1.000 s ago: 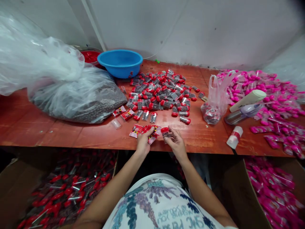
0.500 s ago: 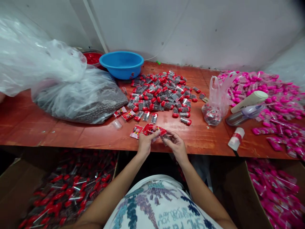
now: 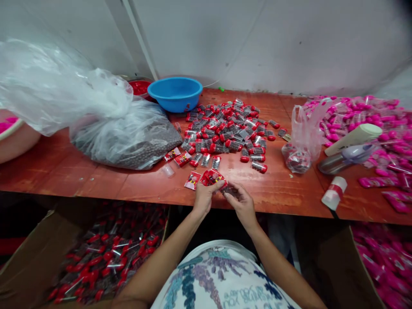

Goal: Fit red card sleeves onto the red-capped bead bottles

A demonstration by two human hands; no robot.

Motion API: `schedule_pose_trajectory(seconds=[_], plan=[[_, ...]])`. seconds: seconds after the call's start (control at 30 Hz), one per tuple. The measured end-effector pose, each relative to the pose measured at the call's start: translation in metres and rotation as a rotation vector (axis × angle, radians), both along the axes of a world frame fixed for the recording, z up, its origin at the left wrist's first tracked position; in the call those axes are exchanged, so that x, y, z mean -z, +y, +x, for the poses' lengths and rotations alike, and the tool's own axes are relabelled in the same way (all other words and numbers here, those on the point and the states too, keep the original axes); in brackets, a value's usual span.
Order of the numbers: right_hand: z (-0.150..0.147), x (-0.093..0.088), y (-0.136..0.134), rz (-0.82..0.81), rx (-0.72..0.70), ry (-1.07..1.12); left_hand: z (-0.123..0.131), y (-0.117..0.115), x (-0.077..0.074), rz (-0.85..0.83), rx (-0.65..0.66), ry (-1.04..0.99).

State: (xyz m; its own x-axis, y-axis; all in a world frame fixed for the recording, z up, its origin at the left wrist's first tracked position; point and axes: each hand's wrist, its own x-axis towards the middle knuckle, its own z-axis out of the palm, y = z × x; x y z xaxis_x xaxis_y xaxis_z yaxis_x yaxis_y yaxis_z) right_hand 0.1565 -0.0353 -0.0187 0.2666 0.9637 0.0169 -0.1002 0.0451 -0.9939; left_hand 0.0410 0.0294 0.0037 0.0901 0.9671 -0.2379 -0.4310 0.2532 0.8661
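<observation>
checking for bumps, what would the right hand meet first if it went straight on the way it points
Probably the red packets in the left hand, though depth there is unclear.

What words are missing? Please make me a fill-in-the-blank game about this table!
1. The basin nearest the pile of red-and-clear containers is ____.
2. The pile on the table's right side is mostly ____.
3. The hand holding red packets, nearer the bulging bag, is the ____ hand.

Missing words: blue; pink; left.

Workshop: worktable (image 3: 141, 184), bulk bag (image 3: 128, 141), heaped red-capped containers (image 3: 227, 136), filled cartons (image 3: 35, 253) beneath
</observation>
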Motion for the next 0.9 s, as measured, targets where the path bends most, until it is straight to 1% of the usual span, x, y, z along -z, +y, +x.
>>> schedule_pose_trajectory(seconds=[0.1,0.17,0.23,0.33,0.47,0.53,0.6,0.73,0.77,0.83,0.9], plan=[[-0.001,-0.003,0.003,-0.071,0.031,0.217,-0.004,0.003,-0.003,-0.008,0.087,0.022],[0.0,-0.004,0.005,-0.087,0.021,0.28,-0.007,0.004,-0.006,-0.012,0.128,0.031],[0.0,-0.005,0.005,-0.083,0.004,0.296,-0.008,0.005,-0.008,-0.008,0.142,0.016],[0.001,-0.005,0.003,-0.05,-0.014,0.231,-0.007,0.006,-0.01,0.021,0.136,0.009],[0.005,-0.008,0.002,0.072,0.064,-0.052,-0.002,0.007,-0.007,0.036,0.097,0.049],[0.008,-0.01,0.002,0.114,0.085,-0.159,-0.001,0.008,-0.005,0.029,0.097,0.058],[0.011,-0.01,0.004,0.114,0.079,-0.142,-0.001,0.009,-0.005,0.034,0.116,0.069],[0.014,-0.008,0.006,0.013,0.032,0.138,0.0,0.01,-0.008,0.001,0.176,0.08],[0.014,-0.008,0.006,-0.005,0.026,0.178,0.0,0.011,-0.008,-0.003,0.185,0.084],[0.014,-0.008,0.005,0.002,0.045,0.141,0.001,0.01,-0.009,0.013,0.187,0.108],[0.014,-0.009,0.005,0.043,0.078,0.019,0.002,0.01,-0.01,0.041,0.183,0.171]])
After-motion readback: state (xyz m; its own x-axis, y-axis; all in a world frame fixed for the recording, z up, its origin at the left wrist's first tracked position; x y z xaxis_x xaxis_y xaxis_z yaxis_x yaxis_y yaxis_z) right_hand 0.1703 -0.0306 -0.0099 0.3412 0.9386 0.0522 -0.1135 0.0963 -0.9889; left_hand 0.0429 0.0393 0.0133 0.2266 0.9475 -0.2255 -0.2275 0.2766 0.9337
